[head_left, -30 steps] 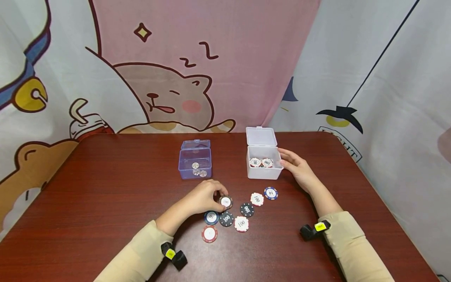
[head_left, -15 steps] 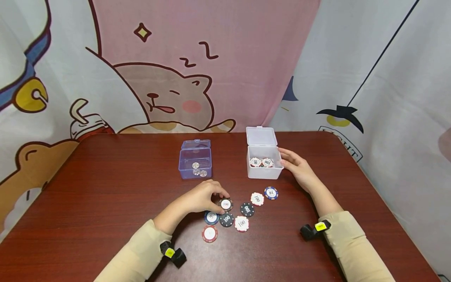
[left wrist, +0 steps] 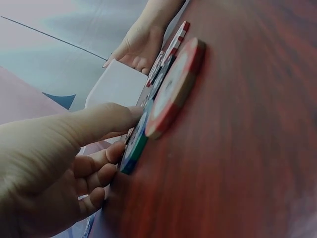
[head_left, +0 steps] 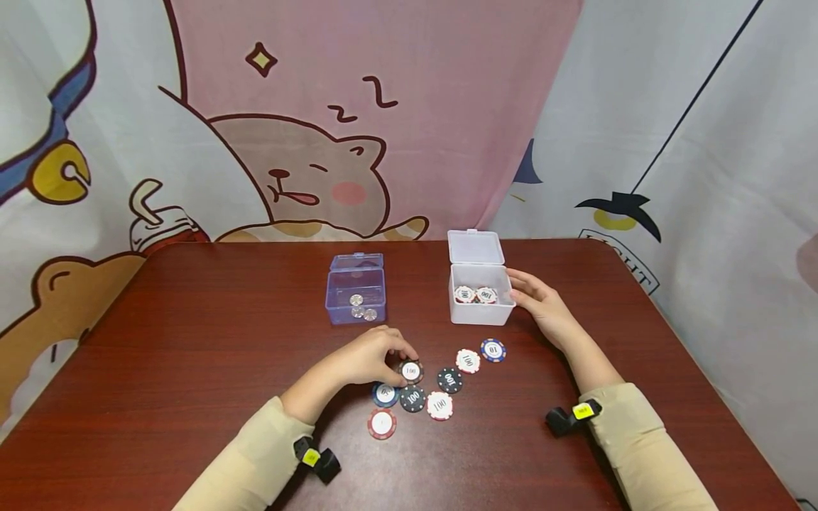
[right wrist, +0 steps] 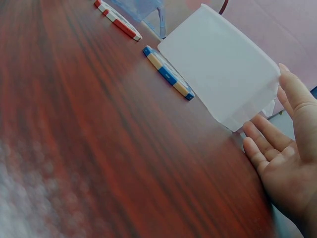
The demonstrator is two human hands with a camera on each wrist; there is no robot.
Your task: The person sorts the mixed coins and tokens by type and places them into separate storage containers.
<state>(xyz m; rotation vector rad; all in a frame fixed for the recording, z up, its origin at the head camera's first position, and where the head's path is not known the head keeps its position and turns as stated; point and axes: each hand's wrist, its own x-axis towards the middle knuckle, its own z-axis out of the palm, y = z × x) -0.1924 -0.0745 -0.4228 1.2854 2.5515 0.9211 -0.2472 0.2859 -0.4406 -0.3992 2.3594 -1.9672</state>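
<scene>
Taking 12 o'clock as straight ahead in the head view, we see the dark chip [head_left: 411,371] with its printed face up and its "100" reading upright, top toward 12. Being round, it gives us no long axis. It sits at about 4 o'clock from the left hand [head_left: 371,355], which holds it in a narrow pinch, thumb near the chip's 8 o'clock edge and a fingertip near its 1 o'clock edge; whether it clears the table [head_left: 160,390] we cannot tell. From the right hand [head_left: 542,306], that chip lies well off at 8 o'clock. The right hand holds no chip: we see its fingers, loosely extended, resting against the 3 o'clock side of the white box [head_left: 482,314]. The box faces upward, its front edge running from 9 to 3, its lid [head_left: 476,248] thrown back toward 12, white chips [head_left: 487,294] inside. Around the dark chip, we find a black chip [head_left: 412,399] close by at 6, a blue chip [head_left: 385,394] near at 8 and a red chip [head_left: 382,424] at 7. Further off, between 10 and 11, stands the purple box [head_left: 337,312], clear pieces [head_left: 371,314] inside.
</scene>
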